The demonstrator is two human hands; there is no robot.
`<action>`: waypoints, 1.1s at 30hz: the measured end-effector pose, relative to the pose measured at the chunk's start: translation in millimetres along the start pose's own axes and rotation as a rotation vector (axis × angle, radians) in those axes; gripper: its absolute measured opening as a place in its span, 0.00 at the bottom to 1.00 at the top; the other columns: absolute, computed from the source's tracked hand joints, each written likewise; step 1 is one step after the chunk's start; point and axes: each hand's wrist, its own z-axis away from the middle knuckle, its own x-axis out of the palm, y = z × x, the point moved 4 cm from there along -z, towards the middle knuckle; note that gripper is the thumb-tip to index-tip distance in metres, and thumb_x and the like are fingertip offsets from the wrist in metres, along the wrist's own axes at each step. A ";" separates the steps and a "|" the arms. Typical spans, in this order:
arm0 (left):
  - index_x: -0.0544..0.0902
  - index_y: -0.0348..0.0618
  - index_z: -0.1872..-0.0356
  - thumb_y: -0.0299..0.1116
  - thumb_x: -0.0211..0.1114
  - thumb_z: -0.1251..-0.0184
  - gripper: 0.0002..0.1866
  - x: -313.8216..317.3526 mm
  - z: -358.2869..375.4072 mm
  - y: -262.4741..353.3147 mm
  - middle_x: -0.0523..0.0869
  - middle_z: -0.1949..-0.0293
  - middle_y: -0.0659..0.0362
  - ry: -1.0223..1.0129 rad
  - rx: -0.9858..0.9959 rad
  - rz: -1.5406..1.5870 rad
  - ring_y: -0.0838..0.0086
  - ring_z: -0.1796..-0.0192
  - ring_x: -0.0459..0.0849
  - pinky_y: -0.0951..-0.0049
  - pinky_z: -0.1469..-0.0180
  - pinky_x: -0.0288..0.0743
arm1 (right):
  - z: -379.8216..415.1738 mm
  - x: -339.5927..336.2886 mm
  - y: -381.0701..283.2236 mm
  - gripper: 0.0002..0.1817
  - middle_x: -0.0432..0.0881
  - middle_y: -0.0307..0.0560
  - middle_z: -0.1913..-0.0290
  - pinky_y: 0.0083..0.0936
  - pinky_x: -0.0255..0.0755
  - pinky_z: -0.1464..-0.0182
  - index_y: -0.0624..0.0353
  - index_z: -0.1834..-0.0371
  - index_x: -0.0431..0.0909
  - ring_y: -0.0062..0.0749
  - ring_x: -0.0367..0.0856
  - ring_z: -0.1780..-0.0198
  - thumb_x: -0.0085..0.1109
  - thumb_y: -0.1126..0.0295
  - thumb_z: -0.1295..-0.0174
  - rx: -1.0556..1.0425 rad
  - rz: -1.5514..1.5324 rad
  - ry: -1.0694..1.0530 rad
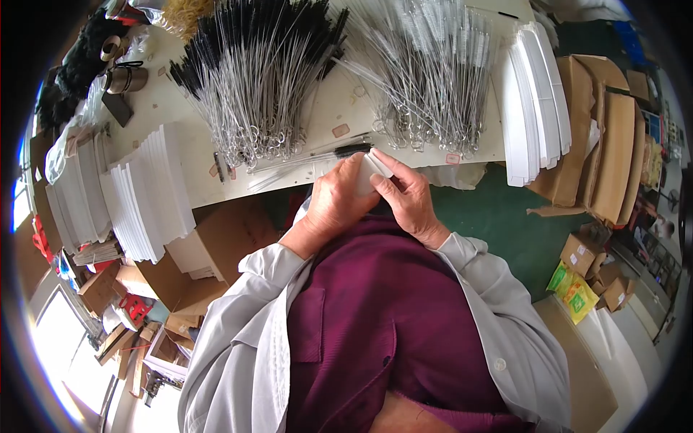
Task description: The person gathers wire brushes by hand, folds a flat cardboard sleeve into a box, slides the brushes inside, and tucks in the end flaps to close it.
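Observation:
Close to the table's front edge, both hands hold a narrow white paper box (369,179), seen nearly end on. My left hand (333,196) wraps around its left side. My right hand (413,198) pinches its right side and upper end between thumb and fingers. Just beyond the fingertips, a black-bristled brush (352,149) lies along the table edge, with thin wire stems beside it pointing left. Large bundles of wire-handled brushes fan out behind the hands: black-bristled ones (253,79) on the left and pale-bristled ones (433,72) on the right, their looped ends toward me.
Stacks of long white boxes stand at the table's right end (533,108) and at its left (148,191). Brown cardboard boxes (603,137) sit beyond the right end. An open carton (216,242) is below the table on the left. A metal cup (126,77) stands back left.

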 end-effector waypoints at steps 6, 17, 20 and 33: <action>0.78 0.31 0.42 0.37 0.78 0.45 0.32 -2.3 -2.3 4.7 0.89 0.56 0.41 0.012 0.006 0.004 0.44 0.58 0.90 0.52 0.58 0.87 | 4.0 2.6 -13.6 0.30 0.89 0.58 0.49 0.28 0.80 0.50 0.67 0.26 0.72 0.29 0.88 0.53 0.64 0.62 0.26 0.077 -0.031 -0.034; 0.80 0.32 0.41 0.36 0.82 0.46 0.33 1.8 3.3 -6.8 0.89 0.55 0.43 0.021 -0.035 -0.017 0.47 0.55 0.90 0.56 0.54 0.86 | 0.5 12.0 -10.2 0.27 0.86 0.71 0.44 0.37 0.80 0.42 0.68 0.27 0.71 0.56 0.88 0.43 0.61 0.69 0.27 0.006 0.066 -0.049; 0.80 0.32 0.42 0.36 0.82 0.46 0.33 2.6 3.1 -6.7 0.89 0.54 0.43 0.023 -0.045 -0.017 0.47 0.54 0.90 0.56 0.54 0.86 | 1.6 13.0 -15.0 0.28 0.85 0.70 0.43 0.36 0.80 0.42 0.68 0.26 0.70 0.52 0.89 0.43 0.61 0.70 0.26 0.004 0.136 -0.073; 0.79 0.32 0.42 0.33 0.77 0.47 0.30 3.4 2.9 -9.2 0.89 0.56 0.42 0.051 -0.017 -0.017 0.46 0.57 0.90 0.54 0.55 0.87 | 1.6 13.4 -7.8 0.29 0.84 0.70 0.41 0.35 0.79 0.42 0.67 0.23 0.66 0.52 0.88 0.43 0.58 0.70 0.25 -0.047 0.122 -0.117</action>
